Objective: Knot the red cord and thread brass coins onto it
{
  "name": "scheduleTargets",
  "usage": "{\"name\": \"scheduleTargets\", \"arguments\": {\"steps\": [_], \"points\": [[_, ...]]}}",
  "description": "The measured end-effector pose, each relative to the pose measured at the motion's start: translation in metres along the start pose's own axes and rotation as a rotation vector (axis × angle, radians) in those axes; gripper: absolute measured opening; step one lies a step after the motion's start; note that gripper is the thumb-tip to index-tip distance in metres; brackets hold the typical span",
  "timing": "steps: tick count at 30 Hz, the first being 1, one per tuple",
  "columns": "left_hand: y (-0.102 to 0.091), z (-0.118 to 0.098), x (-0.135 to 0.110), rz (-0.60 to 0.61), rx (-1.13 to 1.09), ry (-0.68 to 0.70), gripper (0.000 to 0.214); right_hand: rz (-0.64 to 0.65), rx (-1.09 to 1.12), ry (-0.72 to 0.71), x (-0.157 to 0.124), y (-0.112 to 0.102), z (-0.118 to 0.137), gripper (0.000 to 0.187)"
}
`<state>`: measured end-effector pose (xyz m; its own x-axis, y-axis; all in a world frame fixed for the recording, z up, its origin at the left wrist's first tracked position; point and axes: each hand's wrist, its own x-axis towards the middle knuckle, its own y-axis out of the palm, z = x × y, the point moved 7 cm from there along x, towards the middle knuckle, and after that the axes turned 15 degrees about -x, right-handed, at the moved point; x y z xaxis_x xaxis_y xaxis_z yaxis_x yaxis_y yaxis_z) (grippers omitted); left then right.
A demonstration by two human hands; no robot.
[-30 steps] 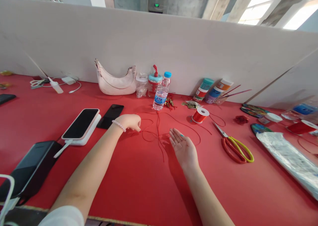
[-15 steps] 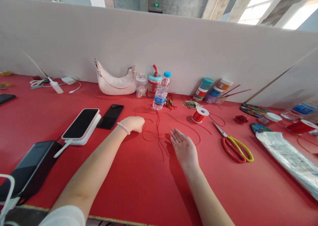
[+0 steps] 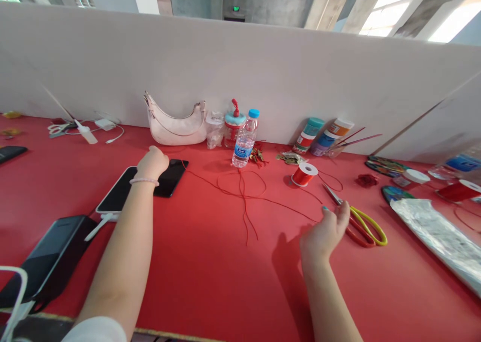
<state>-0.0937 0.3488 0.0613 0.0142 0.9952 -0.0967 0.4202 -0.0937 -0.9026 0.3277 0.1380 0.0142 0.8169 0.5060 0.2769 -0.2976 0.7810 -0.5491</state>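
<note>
At six o'clock, the red tabletop [image 3: 210, 282] stretches wide to its pale near edge. Towards ten, the left hand [image 3: 152, 162] is curled; towards four is the right hand [image 3: 323, 234]; I cannot tell whether either is clamped on anything. At twelve, a bottle [image 3: 248, 132] bears a blue label [image 3: 242, 152], illegible. At centre, the thin red cord [image 3: 244, 197] lies looped, running towards both hands.

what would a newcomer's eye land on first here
Probably the bright red tabletop, with the left hand and right hand wide apart above it and thin red cord between them. Next, the blue-capped water bottle beyond the cord, and the red-and-yellow-handled scissors beside the right hand.
</note>
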Motion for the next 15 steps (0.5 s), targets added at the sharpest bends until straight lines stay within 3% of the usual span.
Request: {"name": "scheduleTargets", "arguments": {"steps": [3, 6, 8, 12, 15], "points": [[0.011, -0.016, 0.0, -0.083, -0.004, -0.016, 0.054, 0.219, -0.148, -0.265, -0.012, 0.027, 0.03, 0.06], [0.047, -0.051, -0.001, -0.027, 0.04, 0.123, 0.066, 0.491, -0.363, -0.438, -0.033, 0.063, 0.035, 0.061], [0.075, -0.074, -0.006, 0.039, 0.083, 0.251, 0.071, 0.591, -0.544, -0.502, -0.044, 0.077, 0.029, 0.06], [0.113, -0.089, -0.014, 0.061, 0.064, 0.323, 0.066, 0.658, -0.765, -0.627, -0.056, 0.085, 0.026, 0.059], [0.124, -0.081, -0.014, 0.069, 0.085, 0.28, 0.061, 0.609, -0.833, -0.577, -0.049, 0.079, 0.021, 0.064]]}}
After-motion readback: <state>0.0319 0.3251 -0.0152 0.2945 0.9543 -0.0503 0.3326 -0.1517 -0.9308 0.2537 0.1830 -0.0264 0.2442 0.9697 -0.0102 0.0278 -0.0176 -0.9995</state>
